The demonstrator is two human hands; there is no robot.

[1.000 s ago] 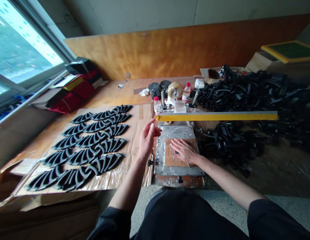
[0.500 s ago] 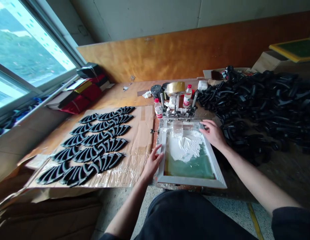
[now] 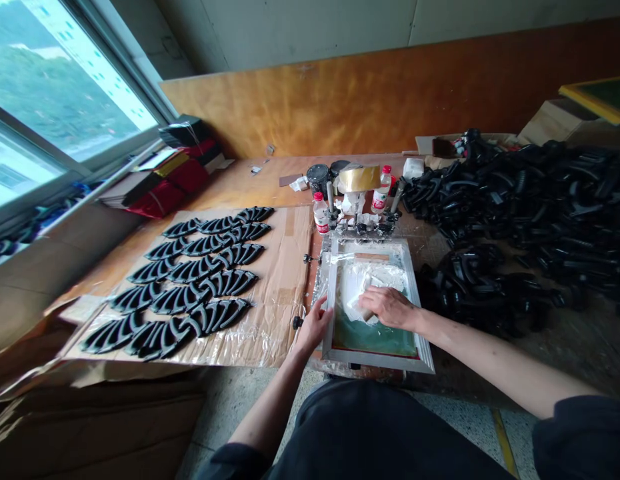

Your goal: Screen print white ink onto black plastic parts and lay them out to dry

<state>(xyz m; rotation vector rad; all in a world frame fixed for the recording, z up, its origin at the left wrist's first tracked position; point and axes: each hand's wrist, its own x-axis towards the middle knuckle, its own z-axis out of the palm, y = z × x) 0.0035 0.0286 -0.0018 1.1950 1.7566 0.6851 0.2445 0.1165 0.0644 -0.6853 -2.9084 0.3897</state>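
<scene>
A silver-edged printing screen (image 3: 426,357) lies in front of me, with green mesh and a smear of white ink (image 3: 351,280) across its upper part. My left hand (image 3: 314,327) grips the screen's left edge, fingers and thumb against the frame. Over the mesh, my right hand (image 3: 390,308) is closed round a pale, ink-coated scraper (image 3: 359,303), which is tilted in the white ink. Part of the scraper is hidden by the fingers. Behind the screen stands a metal hinge clamp (image 3: 365,225) joined to its far side.
Rows of black ribbed parts (image 3: 183,283) lie on cardboard (image 3: 277,320) at left. A large heap of black parts (image 3: 520,207) covers the right side. Two red-capped bottles (image 3: 321,215), a tape roll (image 3: 359,177) and black tubs (image 3: 319,180) stand behind the clamp.
My right hand has left the screen's right edge, moved left over the mesh and taken hold of the scraper. The screen's near end looks lower. My left hand stays at the left edge.
</scene>
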